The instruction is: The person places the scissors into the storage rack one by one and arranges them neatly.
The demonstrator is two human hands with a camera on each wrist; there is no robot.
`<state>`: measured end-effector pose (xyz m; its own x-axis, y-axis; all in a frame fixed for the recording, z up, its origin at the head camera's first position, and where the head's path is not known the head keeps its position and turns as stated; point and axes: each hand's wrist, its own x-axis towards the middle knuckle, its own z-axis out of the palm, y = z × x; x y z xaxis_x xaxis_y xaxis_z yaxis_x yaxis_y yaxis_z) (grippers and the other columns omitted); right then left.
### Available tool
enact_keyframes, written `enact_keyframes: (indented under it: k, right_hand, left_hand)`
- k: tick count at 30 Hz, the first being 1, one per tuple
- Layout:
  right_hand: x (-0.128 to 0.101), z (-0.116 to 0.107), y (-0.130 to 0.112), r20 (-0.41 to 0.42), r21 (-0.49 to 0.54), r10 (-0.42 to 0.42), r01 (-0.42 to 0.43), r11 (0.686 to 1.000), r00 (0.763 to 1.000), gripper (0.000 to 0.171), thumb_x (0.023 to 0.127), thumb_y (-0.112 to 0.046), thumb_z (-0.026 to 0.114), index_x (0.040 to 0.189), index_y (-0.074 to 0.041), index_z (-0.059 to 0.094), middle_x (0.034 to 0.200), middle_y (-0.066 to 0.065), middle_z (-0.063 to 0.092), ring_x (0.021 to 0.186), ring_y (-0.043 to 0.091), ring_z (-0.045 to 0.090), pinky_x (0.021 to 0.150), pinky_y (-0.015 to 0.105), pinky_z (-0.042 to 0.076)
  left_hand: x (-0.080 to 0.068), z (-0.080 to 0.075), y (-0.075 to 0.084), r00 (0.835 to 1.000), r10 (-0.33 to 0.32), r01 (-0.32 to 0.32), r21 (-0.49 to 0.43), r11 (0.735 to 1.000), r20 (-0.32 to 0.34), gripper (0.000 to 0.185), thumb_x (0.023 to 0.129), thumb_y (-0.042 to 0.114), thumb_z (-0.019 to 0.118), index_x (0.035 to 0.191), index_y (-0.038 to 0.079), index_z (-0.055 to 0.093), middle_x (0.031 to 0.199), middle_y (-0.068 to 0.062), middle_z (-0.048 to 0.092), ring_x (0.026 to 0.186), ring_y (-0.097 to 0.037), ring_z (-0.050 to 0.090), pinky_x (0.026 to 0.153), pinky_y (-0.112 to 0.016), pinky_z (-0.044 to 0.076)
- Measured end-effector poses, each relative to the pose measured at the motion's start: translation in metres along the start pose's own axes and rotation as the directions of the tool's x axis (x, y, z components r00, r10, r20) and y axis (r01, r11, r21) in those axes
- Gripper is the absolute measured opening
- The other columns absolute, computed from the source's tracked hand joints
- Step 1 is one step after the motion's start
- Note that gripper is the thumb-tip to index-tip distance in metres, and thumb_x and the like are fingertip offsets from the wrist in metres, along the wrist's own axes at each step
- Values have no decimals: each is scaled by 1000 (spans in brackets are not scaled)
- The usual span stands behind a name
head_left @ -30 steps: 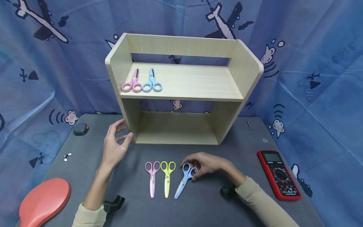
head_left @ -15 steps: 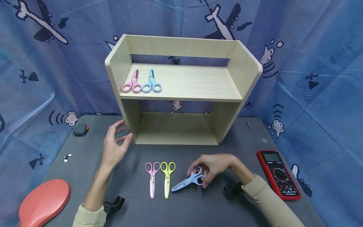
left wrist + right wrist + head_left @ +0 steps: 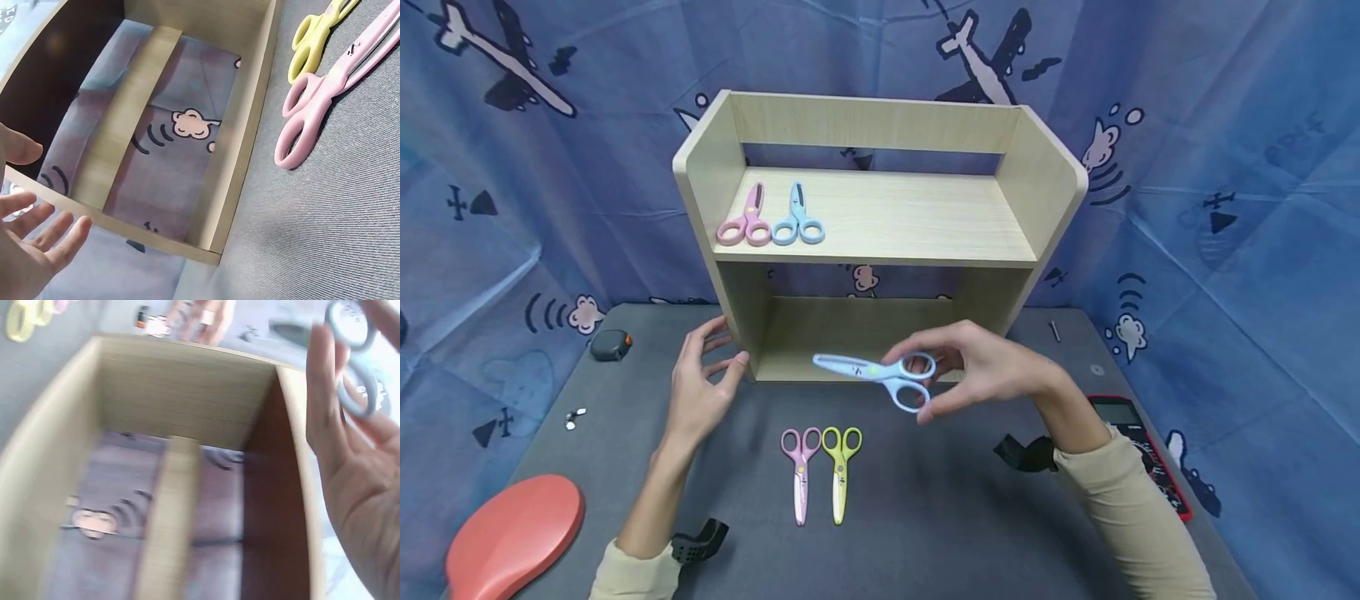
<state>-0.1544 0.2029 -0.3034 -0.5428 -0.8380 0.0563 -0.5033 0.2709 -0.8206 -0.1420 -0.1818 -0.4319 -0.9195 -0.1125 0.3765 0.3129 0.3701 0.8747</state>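
Raised above the table in front of the lower shelf, my right hand grips blue scissors by the finger loops, blades pointing left. In the right wrist view that hand is close to the camera, and the loops show blurred. Beside the left panel of the wooden shelf my left hand rests with loosely spread fingers; whether it touches the panel I cannot tell. Pink scissors and yellow scissors lie side by side on the table. On the upper shelf are pink scissors and light-blue scissors.
A red multimeter lies at the right, partly behind my right sleeve. At the left are a coral paddle-shaped object, a dark tape measure and small metal pieces. A printed blue curtain hangs behind.
My right hand has lifted the blue scissors off the table and carried them up toward the shelf, turning their blades to the left. The left hand has stayed in place.
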Motion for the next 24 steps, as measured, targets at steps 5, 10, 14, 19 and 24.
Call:
enact_keyframes:
  k: [5,10,14,19,24]
  right_hand:
    - [25,-24,-29,-262,-130,-129,98,987,957,66,80,2,94,141,-1,67,115,13,74,94,16,74,87,30,70]
    - [61,-46,-41,-494,-226,-123,9,974,861,67,80,-3,95,141,-1,68,118,18,75,94,18,74,88,22,68]
    - [91,-62,-38,-574,-247,-28,-140,959,818,64,81,-16,97,138,-4,72,114,15,77,95,20,75,84,18,65]
    - [121,-73,-29,-572,-276,32,-229,933,820,62,82,-23,97,135,-3,73,110,14,78,93,22,77,82,23,63]
    - [139,-73,-21,-571,-301,64,-281,911,819,59,84,-28,95,132,-2,75,111,15,80,93,21,74,84,27,60]
  left_hand:
    - [0,0,0,1000,0,0,5,1000,4,59,103,6,70,158,3,50,155,-23,52,143,-44,58,93,3,49]
    - [1,0,0,1000,0,0,2,1000,-3,59,102,4,70,158,2,50,155,-23,52,142,-44,58,92,2,50]
    - [1,0,0,1000,4,-4,4,1000,-7,59,102,4,70,157,2,50,155,-23,52,142,-44,58,92,2,50]
    - [1,-1,-1,1000,7,-7,6,1000,4,59,103,5,70,158,3,49,156,-22,52,143,-44,57,93,2,50]
    - [0,-1,-1,1000,8,-8,5,1000,14,60,103,6,70,159,4,48,157,-22,51,144,-44,57,94,2,50]
